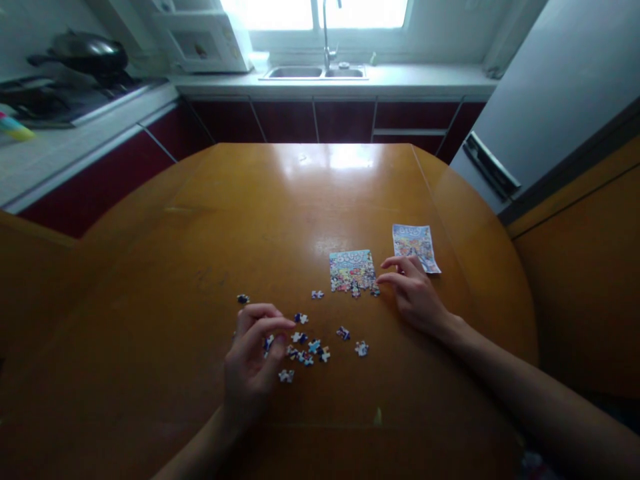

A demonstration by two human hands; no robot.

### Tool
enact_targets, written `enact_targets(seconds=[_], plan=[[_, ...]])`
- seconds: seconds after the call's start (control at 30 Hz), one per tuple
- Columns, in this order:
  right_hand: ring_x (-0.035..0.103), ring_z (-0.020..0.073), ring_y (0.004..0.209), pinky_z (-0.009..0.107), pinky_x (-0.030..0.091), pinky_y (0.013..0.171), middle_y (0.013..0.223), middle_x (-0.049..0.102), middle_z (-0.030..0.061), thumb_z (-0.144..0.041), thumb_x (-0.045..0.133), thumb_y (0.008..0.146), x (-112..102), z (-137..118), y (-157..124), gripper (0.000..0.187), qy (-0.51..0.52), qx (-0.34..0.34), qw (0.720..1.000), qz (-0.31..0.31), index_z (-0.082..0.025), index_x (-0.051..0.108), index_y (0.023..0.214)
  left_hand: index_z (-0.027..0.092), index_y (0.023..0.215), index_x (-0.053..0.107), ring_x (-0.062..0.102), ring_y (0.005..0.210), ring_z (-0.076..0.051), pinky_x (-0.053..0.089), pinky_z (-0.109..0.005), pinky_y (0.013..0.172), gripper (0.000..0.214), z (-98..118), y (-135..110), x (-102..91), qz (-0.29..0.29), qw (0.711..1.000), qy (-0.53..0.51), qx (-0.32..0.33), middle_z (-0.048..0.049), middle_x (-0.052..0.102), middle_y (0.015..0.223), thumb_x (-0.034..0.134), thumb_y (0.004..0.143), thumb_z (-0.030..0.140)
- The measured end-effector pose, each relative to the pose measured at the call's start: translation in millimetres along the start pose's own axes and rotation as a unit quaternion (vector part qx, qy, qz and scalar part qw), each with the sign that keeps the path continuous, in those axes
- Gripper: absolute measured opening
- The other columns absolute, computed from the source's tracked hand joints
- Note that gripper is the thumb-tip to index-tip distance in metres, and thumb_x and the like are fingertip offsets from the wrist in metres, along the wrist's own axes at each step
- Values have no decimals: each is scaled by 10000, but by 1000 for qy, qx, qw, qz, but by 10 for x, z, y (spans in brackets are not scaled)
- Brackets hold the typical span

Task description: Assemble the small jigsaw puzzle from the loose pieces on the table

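**jigsaw at the near table edge: left hand pinching a piece, right hand at the built section**

we record the left hand point(253, 363) nearest the camera. it is curled narrow, with thumb and forefinger closed on what appears to be one small puzzle piece point(269, 343). the grip is tight at the fingertips and most of the piece is hidden by the fingers.

just right of that hand lie the loose pieces point(307, 348), scattered on the table point(200, 220). some touch each other and others lie apart. a single stray piece point(243, 299) lies beyond the left hand.

further on, the right hand point(413, 293) rests spread and relaxed on the wood and holds nothing. its fingertips are just beside the lower right corner of the assembled section point(351, 270), whose lower edge is ragged and unfinished. the printed reference sheet point(415, 247) lies flat beyond the right hand, near the assembled section but apart from it.

risks, in our judgement:
- the table is glossy, so a push from the right fingertips could slide the assembled section or open its joints.
- either wrist could sweep loose pieces toward the near edge.
- the light is dim on the table and the window glare is strong. colours on the small pieces are hard to read, which could lead to a wrong fit being forced.

at the far wall we note the sink point(313, 72) under the window, the microwave point(207, 40) to its left and a dark pan point(87, 53) on the hob.
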State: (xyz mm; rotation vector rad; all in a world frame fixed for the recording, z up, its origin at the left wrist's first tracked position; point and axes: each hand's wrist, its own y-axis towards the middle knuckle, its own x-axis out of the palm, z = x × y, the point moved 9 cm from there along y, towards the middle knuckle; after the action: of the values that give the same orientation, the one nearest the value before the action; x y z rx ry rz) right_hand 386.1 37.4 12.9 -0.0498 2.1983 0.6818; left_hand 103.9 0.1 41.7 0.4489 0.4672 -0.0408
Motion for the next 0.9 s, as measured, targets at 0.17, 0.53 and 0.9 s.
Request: enact_targets(seconds=[0.17, 0.53, 0.9], plan=[[503, 276, 1096, 510, 513, 903, 1180, 613, 84, -4, 536, 841, 79, -20, -27, 356, -23, -28, 999, -28, -263, 760, 938, 253, 950, 685, 528, 952, -195, 456, -313, 777, 159, -2, 6, 19, -6, 1000, 9, 6, -38, 518, 1010, 554, 922, 167], [480, 290, 1129, 547, 497, 967, 1186, 610, 96, 63, 518, 778, 172, -40, 4, 389, -36, 15, 998, -50, -239, 718, 920, 250, 953, 692, 545, 953, -207, 466, -333, 781, 149, -27, 9, 41, -11, 999, 33, 14, -46, 530, 1006, 563, 917, 184], [479, 280, 1136, 536, 513, 961, 1209, 612, 88, 36, 543, 821, 128, -54, -3, 374, -25, 16, 999, -29, -254, 747, 939, 266, 955, 688, 545, 974, -215, 453, -344, 801, 149, -65, 11, 84, -24, 998, 56, 29, -38, 540, 1022, 574, 915, 177]])
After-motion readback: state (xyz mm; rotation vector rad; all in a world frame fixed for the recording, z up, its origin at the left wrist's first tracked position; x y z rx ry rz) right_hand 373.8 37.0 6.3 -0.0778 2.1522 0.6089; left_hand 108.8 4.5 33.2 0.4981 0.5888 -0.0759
